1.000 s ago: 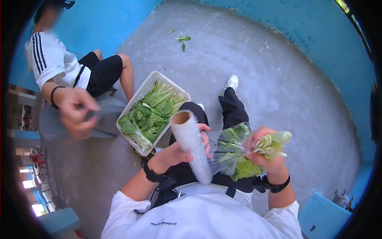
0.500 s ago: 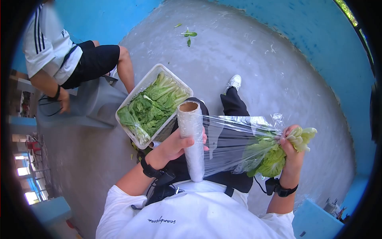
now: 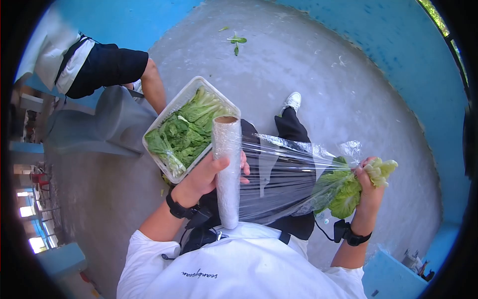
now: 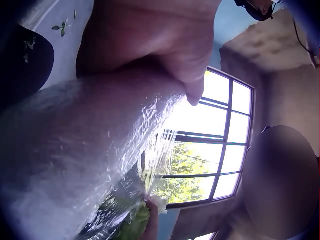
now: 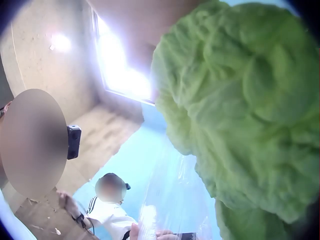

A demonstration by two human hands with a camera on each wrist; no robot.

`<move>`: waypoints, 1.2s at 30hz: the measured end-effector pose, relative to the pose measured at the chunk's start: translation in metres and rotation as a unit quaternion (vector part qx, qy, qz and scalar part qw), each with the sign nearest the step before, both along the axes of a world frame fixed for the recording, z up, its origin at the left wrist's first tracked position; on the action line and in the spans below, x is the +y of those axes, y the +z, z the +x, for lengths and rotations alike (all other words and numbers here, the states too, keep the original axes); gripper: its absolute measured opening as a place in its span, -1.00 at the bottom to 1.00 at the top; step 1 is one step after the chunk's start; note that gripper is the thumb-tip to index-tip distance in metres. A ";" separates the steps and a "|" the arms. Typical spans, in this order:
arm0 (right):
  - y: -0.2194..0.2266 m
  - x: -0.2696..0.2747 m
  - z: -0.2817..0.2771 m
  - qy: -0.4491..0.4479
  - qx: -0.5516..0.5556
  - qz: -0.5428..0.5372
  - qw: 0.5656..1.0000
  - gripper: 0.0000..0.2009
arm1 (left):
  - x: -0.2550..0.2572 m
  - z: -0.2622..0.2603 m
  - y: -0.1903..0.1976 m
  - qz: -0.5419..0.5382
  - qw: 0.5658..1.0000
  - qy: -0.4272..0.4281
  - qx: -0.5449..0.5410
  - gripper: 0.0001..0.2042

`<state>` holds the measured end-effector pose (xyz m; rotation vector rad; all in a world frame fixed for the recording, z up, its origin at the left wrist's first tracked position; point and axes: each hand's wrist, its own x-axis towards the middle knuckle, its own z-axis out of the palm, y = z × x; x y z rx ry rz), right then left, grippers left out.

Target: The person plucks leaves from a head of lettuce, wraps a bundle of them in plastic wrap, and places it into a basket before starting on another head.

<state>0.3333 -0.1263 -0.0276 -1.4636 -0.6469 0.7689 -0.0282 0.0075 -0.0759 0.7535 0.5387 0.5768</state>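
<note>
- Left hand (image 3: 200, 175): we found the fingers curled round the roll of clear film (image 3: 227, 174), thumb on one side and fingertips showing past the other. We judged that this grip steadied the roll against the pull of its sheet.
- Roll's position: it ran lengthwise across the left palm, open core end beyond the thumb, lower end close to the white shirt (image 3: 244, 264). We could not tell whether it touched the shirt.
- Right hand (image 3: 367, 183): we recorded the fingers clenched round the leafy bunch (image 3: 345, 196) near its base. Pale stalk ends (image 3: 381, 170) stuck out past the outer side of the fist, while the leaves hung on the inner side, towards the left fingers. We judged that this hold left the leaves exposed to the film and gathered the film at the stalks.
- Stretched film (image 3: 281, 174): it spanned the gap between both sets of fingers, creased into tight lines, apparently because the hands were held apart.
- White basket (image 3: 170, 110): it stood beyond and to the left of the left fingers, with leafy greens (image 3: 186, 134) inside, apparently within reach.
- Farther left of those fingers, we noted a grey stool (image 3: 119, 117) beside a seated person in black shorts (image 3: 110, 67).
- Loose leaves (image 3: 237, 41) lay on the floor (image 3: 348, 109), well beyond all fingertips.
</note>
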 end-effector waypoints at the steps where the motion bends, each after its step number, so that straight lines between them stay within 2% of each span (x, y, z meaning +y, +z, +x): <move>1: 0.000 0.000 -0.002 -0.005 0.003 0.005 1.000 -0.73 | 0.000 0.000 0.005 -0.002 1.000 0.013 0.008 -0.40; 4: 0.000 -0.001 -0.005 -0.012 0.006 0.010 1.000 -0.73 | 0.005 -0.012 -0.001 -0.014 1.000 0.004 0.013 -0.45; 5: 0.001 -0.001 -0.005 -0.013 0.006 0.010 1.000 -0.73 | 0.006 -0.014 -0.002 -0.020 0.999 0.005 0.030 -0.36; 10: 0.000 -0.001 -0.001 -0.021 -0.032 -0.006 0.999 -0.72 | 0.010 -0.013 0.002 -0.043 0.999 0.012 0.014 -0.36; 12: -0.002 -0.003 -0.002 -0.040 -0.026 -0.008 0.999 -0.71 | 0.011 -0.019 -0.003 -0.062 0.998 0.006 0.000 -0.36; 15: -0.014 -0.006 0.002 -0.055 -0.005 0.001 0.998 -0.71 | 0.004 -0.021 -0.005 -0.021 1.000 0.009 0.002 -0.35; 18: -0.023 -0.010 0.010 -0.054 0.005 0.012 0.998 -0.71 | 0.002 -0.027 -0.003 -0.048 0.998 -0.013 0.027 -0.33; 22: -0.035 -0.014 0.019 -0.057 -0.008 0.007 0.998 -0.73 | 0.005 -0.031 -0.009 -0.031 0.999 -0.024 -0.026 -0.37; 25: -0.038 -0.017 0.026 -0.061 -0.005 -0.011 0.998 -0.73 | 0.002 -0.032 -0.013 -0.077 0.996 -0.016 -0.053 -0.41; 29: -0.051 -0.019 0.035 -0.064 -0.021 -0.033 0.997 -0.77 | 0.002 -0.030 -0.009 -0.062 0.998 -0.019 0.000 -0.41; 32: -0.072 -0.011 0.049 0.000 -0.064 -0.112 0.992 -0.83 | 0.002 -0.025 -0.009 -0.066 0.997 0.006 0.041 -0.48; 33: -0.074 -0.004 0.050 0.032 -0.133 -0.152 0.979 -0.87 | 0.005 -0.023 -0.009 -0.072 0.995 0.018 0.067 -0.51; 36: -0.083 0.006 0.050 0.061 -0.129 -0.198 0.970 -0.87 | 0.010 -0.025 -0.025 -0.087 0.986 0.045 0.132 -0.59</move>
